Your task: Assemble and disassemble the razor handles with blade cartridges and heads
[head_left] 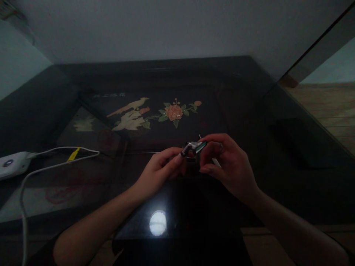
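Above the dark glossy table, my two hands meet around a small silver and black metal object with a green strip [199, 147]; its kind is hard to make out in the dim light. My left hand [166, 162] is closed, thumb and fingers pinching the object's dark left end. On the other side, my right hand [230, 162] curls with its fingertips at the green-edged right part, the thumb lower and apart from the index finger. A bit of white shows by the right palm. Part of the object is hidden behind the fingers.
The dark tabletop [244, 88] bears a bird and flower design [173, 111]. At the left lies a white device [13, 164] with a white cable [58, 168] carrying a yellow tag [73, 154]. A black flat object [301, 142] lies at the right. Behind stands a pale wall [155, 29].
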{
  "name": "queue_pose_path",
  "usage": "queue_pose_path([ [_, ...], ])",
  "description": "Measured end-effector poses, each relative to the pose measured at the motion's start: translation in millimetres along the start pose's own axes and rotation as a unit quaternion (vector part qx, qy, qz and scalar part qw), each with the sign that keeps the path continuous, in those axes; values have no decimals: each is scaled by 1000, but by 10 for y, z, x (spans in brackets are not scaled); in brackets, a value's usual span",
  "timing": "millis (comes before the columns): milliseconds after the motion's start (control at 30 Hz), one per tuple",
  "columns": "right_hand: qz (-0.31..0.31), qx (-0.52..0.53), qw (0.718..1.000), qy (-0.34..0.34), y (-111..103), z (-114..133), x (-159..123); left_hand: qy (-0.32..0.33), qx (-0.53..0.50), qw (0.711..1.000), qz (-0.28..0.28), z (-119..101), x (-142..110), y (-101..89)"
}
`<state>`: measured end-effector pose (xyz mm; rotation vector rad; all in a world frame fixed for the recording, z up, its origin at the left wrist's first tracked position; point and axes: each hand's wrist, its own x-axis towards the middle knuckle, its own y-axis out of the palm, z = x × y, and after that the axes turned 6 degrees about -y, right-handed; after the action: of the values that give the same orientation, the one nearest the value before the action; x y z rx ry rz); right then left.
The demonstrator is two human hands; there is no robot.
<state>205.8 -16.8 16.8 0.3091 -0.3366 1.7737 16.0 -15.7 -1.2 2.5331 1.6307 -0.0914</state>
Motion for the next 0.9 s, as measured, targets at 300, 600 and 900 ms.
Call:
queue_pose_path([
  [300, -30, -86, 996, 24, 8, -9, 32, -74, -146, 976, 145, 44, -5, 67],
  [600, -21, -86, 996, 25, 3, -23, 22, -78, -107, 979, 157, 8, 3, 52],
  [900, 5, -90, 996, 23, -3, -45, 17, -84, -80, 983, 143, -26, 17, 36],
])
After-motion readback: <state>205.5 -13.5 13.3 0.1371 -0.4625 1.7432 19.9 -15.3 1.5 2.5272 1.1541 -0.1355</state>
